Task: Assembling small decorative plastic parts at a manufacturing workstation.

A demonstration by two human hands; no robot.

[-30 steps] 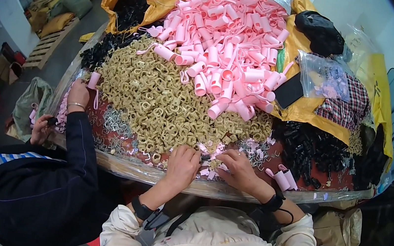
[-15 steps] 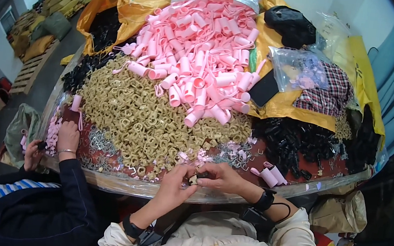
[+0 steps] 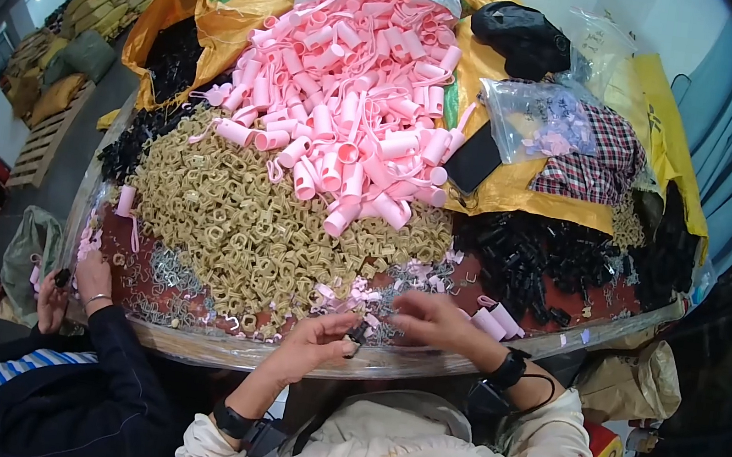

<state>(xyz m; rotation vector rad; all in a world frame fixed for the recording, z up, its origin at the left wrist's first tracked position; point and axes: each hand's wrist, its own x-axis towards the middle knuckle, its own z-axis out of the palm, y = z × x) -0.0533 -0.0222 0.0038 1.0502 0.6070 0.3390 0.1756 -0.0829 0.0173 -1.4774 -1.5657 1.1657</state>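
My left hand [image 3: 314, 342] is closed around a small black plastic part [image 3: 355, 338] above the table's near edge. A little to the right, my right hand [image 3: 439, 321] reaches over small bent metal clips [image 3: 385, 331], fingers apart and nothing visible between them. Just beyond my hands lie small pink pieces [image 3: 348, 295]. A heap of beige plastic ring-like parts [image 3: 220, 209] spreads past them, with pink plastic tubes with straps [image 3: 361, 126] piled behind. A few pink tubes [image 3: 498, 320] lie right beside my right hand.
Black plastic parts [image 3: 519, 262] are heaped at the right, below a dark phone [image 3: 473, 158] and a checked cloth [image 3: 593, 152]. At the left, a co-worker's hand [image 3: 92, 276] touches pink pieces. The table's wrapped edge [image 3: 211, 351] curves in front of me.
My right hand has let go of the black part and moved right toward the metal clips. My left hand keeps the part. The co-worker's hand has moved slightly nearer the table edge.
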